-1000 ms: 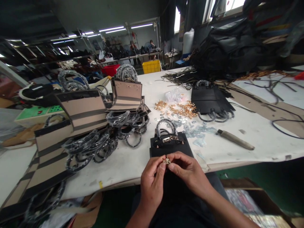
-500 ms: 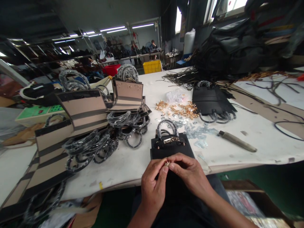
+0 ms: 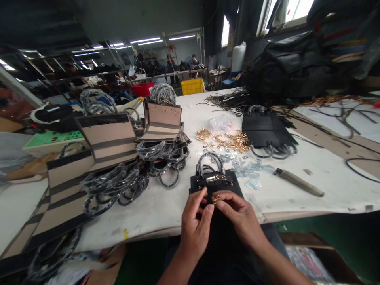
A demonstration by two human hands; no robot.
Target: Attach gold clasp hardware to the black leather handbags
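Between the thumb and fingertips of my right hand point(image 3: 242, 217) is a small gold metal fitting point(image 3: 216, 199). My left hand point(image 3: 194, 223) is beside it, thumb and forefinger apart, the thumb tip close to the fitting; whether it touches I cannot tell. Just beyond both hands a black handbag point(image 3: 236, 185) lies at the table's near edge. It has plastic-wrapped handles point(image 3: 210, 159) and a gold clasp point(image 3: 213, 179) on its front. My hands cover part of the bag's lower end.
Stacked bag parts point(image 3: 111, 138) with wrapped handles fill the left. Gold fittings point(image 3: 237, 140), thin metal plates point(image 3: 247, 168) and a plastic bag point(image 3: 224, 122) lie beyond the handbag. To the right are a grey-handled tool point(image 3: 298, 182), another black bag point(image 3: 264, 128) and dark strips point(image 3: 230, 97).
My left forefinger has come away from the fitting, opening a gap to the thumb. The right hand keeps hold of the fitting, and both hands sit slightly further right in view.
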